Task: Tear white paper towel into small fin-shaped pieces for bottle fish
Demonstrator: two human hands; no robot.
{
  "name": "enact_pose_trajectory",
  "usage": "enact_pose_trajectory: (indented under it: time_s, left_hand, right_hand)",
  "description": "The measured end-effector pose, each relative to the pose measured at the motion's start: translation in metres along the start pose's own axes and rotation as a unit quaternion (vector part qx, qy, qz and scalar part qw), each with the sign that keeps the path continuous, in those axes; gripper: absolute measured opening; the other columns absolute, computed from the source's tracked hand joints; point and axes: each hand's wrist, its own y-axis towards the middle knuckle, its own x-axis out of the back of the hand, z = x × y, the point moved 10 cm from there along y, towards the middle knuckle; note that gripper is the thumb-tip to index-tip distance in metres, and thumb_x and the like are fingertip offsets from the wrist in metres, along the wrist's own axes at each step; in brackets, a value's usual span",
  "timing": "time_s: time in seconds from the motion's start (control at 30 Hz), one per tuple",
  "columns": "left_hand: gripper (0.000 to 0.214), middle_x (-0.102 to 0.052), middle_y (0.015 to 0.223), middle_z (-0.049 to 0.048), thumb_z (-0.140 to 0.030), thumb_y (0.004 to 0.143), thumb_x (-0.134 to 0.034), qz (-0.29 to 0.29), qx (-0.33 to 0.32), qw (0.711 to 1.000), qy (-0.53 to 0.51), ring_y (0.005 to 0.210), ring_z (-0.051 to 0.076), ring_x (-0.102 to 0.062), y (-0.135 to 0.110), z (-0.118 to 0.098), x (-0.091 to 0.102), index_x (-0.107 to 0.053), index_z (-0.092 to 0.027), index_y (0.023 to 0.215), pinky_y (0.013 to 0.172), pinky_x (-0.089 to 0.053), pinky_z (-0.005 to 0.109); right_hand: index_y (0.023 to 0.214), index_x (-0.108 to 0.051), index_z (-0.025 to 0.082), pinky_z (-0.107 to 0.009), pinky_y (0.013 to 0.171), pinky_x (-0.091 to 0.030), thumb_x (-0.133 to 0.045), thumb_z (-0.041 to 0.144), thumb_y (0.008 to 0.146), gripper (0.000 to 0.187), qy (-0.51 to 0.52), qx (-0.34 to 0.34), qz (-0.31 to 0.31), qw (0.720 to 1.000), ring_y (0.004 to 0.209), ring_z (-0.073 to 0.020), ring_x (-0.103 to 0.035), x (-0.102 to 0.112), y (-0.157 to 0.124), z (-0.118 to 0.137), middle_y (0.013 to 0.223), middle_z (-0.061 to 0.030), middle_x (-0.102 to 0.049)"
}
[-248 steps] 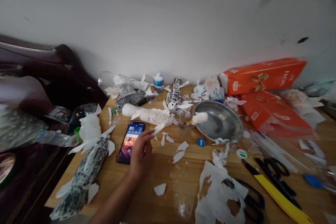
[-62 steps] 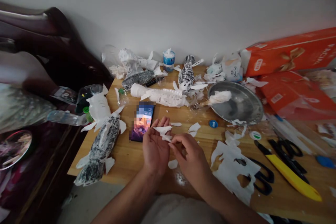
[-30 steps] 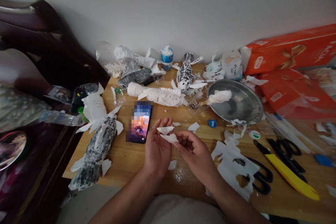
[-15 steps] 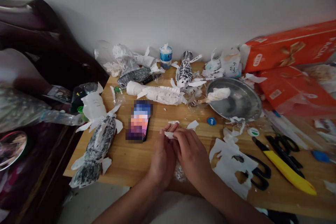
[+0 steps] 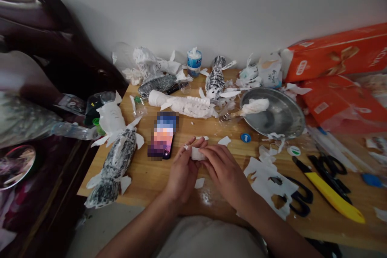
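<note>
Between both hands is a small piece of white paper. My left hand holds its left side, with the thumb against it. The fingers of my right hand pinch its right edge. Loose white scraps lie close by: one scrap under the hands and another scrap beyond them. To the left of my hands rests a phone with a lit, partly blurred screen. A white paper-covered fish shape lies behind it, and a black-and-white fish shape sits at the left edge.
On the right are a metal bowl with a white-wrapped stick across its rim, a yellow-handled knife, dark scissors and a torn paper sheet. Orange bags lean at the back right. A blue-labelled bottle stands by the wall.
My hands have come slightly apart, and more of the paper piece shows between them. A scrap on the table under them is now visible. The view has shifted a little.
</note>
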Motion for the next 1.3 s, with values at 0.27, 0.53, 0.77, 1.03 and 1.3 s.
enact_pose_trajectory:
  time_s: [0.27,0.53,0.77,1.03,1.3]
  left_hand:
    - [0.024,-0.070,0.126,0.0182,-0.025,0.097,-0.057,-0.002,-0.013,1.000,0.007,0.121,0.027,-0.064,0.001,-0.001,-0.002,-0.064,-0.013,0.116,0.096,-0.050,0.035]
    - [0.027,-0.067,0.130,0.0182,-0.026,0.095,-0.061,-0.011,-0.014,1.000,-0.009,0.125,0.028,-0.062,0.004,0.002,-0.001,-0.064,-0.012,0.117,0.105,-0.047,0.037]
    - [0.023,-0.069,0.127,0.0165,-0.024,0.099,-0.053,-0.024,0.010,0.999,-0.026,0.123,0.026,-0.064,0.006,0.006,0.002,-0.063,-0.013,0.116,0.096,-0.052,0.034]
    - [0.022,-0.070,0.126,0.0177,-0.022,0.100,-0.052,-0.013,0.012,0.999,-0.035,0.119,0.024,-0.066,0.007,0.006,-0.005,-0.061,-0.012,0.117,0.099,-0.051,0.034]
    - [0.022,-0.070,0.125,0.0179,-0.024,0.101,-0.049,-0.019,0.011,0.999,-0.041,0.119,0.025,-0.067,0.008,0.008,-0.001,-0.060,-0.012,0.116,0.106,-0.048,0.037]
  right_hand:
    - [0.110,-0.058,0.022,-0.043,0.085,-0.052,-0.060,0.011,0.092,0.021,0.066,-0.093,-0.005,0.993,0.098,-0.0251,-0.058,-0.002,-0.004,-0.022,0.103,-0.0065,-0.065]
    - [0.101,-0.061,0.023,-0.036,0.082,-0.052,-0.056,0.012,0.095,0.014,0.099,-0.125,-0.019,0.987,0.093,-0.0212,-0.062,0.000,-0.004,-0.028,0.097,-0.0044,-0.067]
    - [0.110,-0.062,0.024,-0.036,0.085,-0.051,-0.056,0.017,0.097,0.016,0.109,-0.126,-0.023,0.986,0.098,-0.0212,-0.062,0.005,-0.003,-0.033,0.104,-0.0050,-0.067]
    - [0.104,-0.059,0.022,-0.038,0.084,-0.049,-0.054,0.017,0.099,0.009,0.023,-0.094,-0.038,0.995,0.096,-0.0228,-0.058,0.008,-0.001,-0.028,0.101,-0.0061,-0.065]
    - [0.094,-0.057,0.021,-0.036,0.083,-0.046,-0.054,0.015,0.098,0.008,0.029,-0.091,-0.018,0.995,0.091,-0.0210,-0.056,0.008,0.002,-0.027,0.096,-0.0041,-0.062]
